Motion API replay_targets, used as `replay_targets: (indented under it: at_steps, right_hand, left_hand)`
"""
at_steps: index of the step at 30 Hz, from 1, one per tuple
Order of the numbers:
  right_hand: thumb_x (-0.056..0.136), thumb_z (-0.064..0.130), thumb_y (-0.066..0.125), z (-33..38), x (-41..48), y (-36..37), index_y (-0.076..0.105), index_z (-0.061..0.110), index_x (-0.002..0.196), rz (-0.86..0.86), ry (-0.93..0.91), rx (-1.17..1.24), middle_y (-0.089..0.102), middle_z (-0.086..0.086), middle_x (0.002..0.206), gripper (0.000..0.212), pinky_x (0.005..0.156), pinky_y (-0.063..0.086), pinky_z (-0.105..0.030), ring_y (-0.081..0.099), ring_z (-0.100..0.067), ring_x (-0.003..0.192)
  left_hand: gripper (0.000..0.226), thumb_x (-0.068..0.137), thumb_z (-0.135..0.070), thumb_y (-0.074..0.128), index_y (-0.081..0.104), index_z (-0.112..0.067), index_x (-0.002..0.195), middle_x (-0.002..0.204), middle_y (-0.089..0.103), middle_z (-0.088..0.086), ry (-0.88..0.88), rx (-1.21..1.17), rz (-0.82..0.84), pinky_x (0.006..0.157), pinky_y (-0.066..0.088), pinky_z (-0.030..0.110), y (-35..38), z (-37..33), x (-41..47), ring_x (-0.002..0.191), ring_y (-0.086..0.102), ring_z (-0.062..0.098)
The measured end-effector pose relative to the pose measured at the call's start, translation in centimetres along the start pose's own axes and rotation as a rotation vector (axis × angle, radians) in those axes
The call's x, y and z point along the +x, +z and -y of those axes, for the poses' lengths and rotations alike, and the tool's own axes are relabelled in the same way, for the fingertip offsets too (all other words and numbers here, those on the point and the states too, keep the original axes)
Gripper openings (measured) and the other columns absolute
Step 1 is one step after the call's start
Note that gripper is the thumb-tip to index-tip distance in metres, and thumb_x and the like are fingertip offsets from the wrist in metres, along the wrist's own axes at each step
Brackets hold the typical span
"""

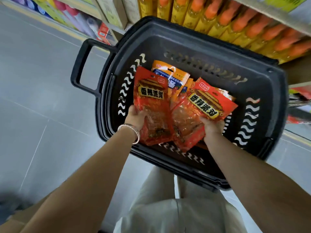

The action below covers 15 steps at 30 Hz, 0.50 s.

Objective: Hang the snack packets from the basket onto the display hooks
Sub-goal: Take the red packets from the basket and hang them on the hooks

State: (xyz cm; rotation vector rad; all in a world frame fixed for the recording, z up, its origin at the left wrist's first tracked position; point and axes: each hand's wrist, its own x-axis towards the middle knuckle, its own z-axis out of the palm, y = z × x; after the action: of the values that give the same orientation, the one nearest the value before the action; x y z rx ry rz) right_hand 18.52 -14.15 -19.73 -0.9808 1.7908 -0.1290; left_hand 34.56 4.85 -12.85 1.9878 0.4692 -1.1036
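Head view looks down into a black basket [185, 42] standing on grey floor tiles [33, 81], its loop handle [82, 64] sticking out to the left. Both hands are inside it, apart, each holding a separate snack pkt. The left hand [135, 117], w/ a silver bracelet [133, 132] at the wrist, grips the left red packet [151, 98] by its lower half and holds it tilted up; the fingers go behind the pkt and can't be seen. The right hand [212, 126] grips the bottom edge of the right red packet [207, 105], fingers hidden under it too. An orange packet [170, 73] lies behind and betw. the two, approx. half covered. More pkts lie beneath, too overlapped to count. Beyond the basket, a shelf row of yellow bottles [235, 19] w/ orange caps, blurred and cut off at the top. Items at the right edge are too smeared to tell.
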Motion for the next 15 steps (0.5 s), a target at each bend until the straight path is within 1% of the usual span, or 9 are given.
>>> replay_targets:
  at_steps: [1,2,4,6,7,8,10,12,15]
  right_hand:
    - [0.066,0.014,0.084,0.3,-0.5,-1.1,0.055,0.016,0.121,0.035,-0.032,0.018,0.065,-0.006,0.116,0.063,0.096,0.048,-0.044,0.062,-0.024,0.101]
    - [0.069,0.018,0.082,0.8,-1.2,-2.3,0.057,0.017,0.119,0.068,-0.060,0.026,0.066,-0.005,0.112,0.056,0.097,0.048,-0.043,0.063,-0.023,0.099]
    - [0.079,0.039,0.073,1.9,-3.0,-4.3,0.059,0.017,0.113,0.114,-0.097,0.001,0.063,-0.001,0.107,0.042,0.097,0.046,-0.040,0.060,-0.023,0.102]
    - [0.087,0.056,0.055,3.1,-5.0,-6.3,0.057,0.015,0.114,0.106,-0.164,-0.057,0.058,0.000,0.107,0.049,0.089,0.040,-0.032,0.054,-0.022,0.101]
    - [0.090,0.058,0.048,3.5,-5.9,-7.3,0.055,0.013,0.122,0.100,-0.210,-0.074,0.056,-0.003,0.110,0.056,0.086,0.035,-0.029,0.052,-0.021,0.101]
    - [0.092,0.058,0.042,3.9,-6.7,-8.3,0.053,0.011,0.129,0.109,-0.254,-0.089,0.057,-0.008,0.117,0.060,0.086,0.031,-0.027,0.051,-0.023,0.105]
    - [0.095,0.055,0.036,4.7,-8.4,-10.7,0.049,0.010,0.135,0.157,-0.346,-0.135,0.053,-0.013,0.133,0.062,0.088,0.027,-0.024,0.049,-0.028,0.121]
    - [0.099,0.047,0.035,5.2,-9.8,-13.4,0.051,0.010,0.134,0.172,-0.472,-0.193,0.054,-0.015,0.133,0.054,0.084,0.027,-0.020,0.047,-0.030,0.124]
    - [0.101,0.026,0.041,5.7,-11.7,-18.2,0.051,0.005,0.131,0.118,-0.687,-0.125,0.056,-0.016,0.130,0.039,0.084,0.028,-0.012,0.049,-0.028,0.122]
  left_hand:
    - [0.019,0.090,-0.021,0.052,0.047,-0.025,0.107,0.091,0.062,0.002,-0.001,-0.019,0.003,0.072,0.055,0.035,-0.1,-0.4,-0.6,0.078,0.062,0.023]
    - [0.022,0.089,-0.019,0.053,0.048,-0.026,0.110,0.096,0.063,0.004,0.006,-0.041,0.007,0.080,0.054,0.038,0.0,-1.0,-1.4,0.084,0.063,0.026]
    - [0.023,0.088,-0.015,0.054,0.050,-0.026,0.108,0.098,0.064,0.007,0.049,-0.067,0.008,0.082,0.053,0.038,0.2,-2.1,-3.3,0.088,0.063,0.028]
    - [0.017,0.086,-0.013,0.055,0.052,-0.026,0.096,0.091,0.064,0.007,0.110,-0.070,0.001,0.080,0.054,0.037,0.7,-3.2,-5.5,0.085,0.063,0.027]
    - [0.014,0.085,-0.014,0.057,0.052,-0.024,0.092,0.089,0.064,0.007,0.149,-0.069,-0.009,0.080,0.053,0.037,1.0,-3.8,-6.7,0.083,0.061,0.026]
    - [0.010,0.085,-0.015,0.059,0.053,-0.021,0.090,0.089,0.063,0.008,0.195,-0.065,-0.025,0.081,0.052,0.037,1.4,-4.2,-8.0,0.083,0.060,0.024]
    - [0.010,0.087,-0.022,0.061,0.054,-0.017,0.091,0.090,0.062,0.008,0.288,-0.038,-0.055,0.083,0.048,0.036,2.1,-4.9,-10.5,0.085,0.057,0.023]
    - [0.017,0.090,-0.034,0.056,0.054,-0.017,0.093,0.091,0.061,0.006,0.371,0.025,-0.067,0.082,0.044,0.032,3.0,-5.2,-13.3,0.088,0.056,0.023]
    - [0.028,0.093,-0.043,0.048,0.054,-0.017,0.097,0.098,0.062,0.010,0.472,0.084,-0.077,0.090,0.043,0.037,4.8,-5.5,-17.8,0.096,0.057,0.029]
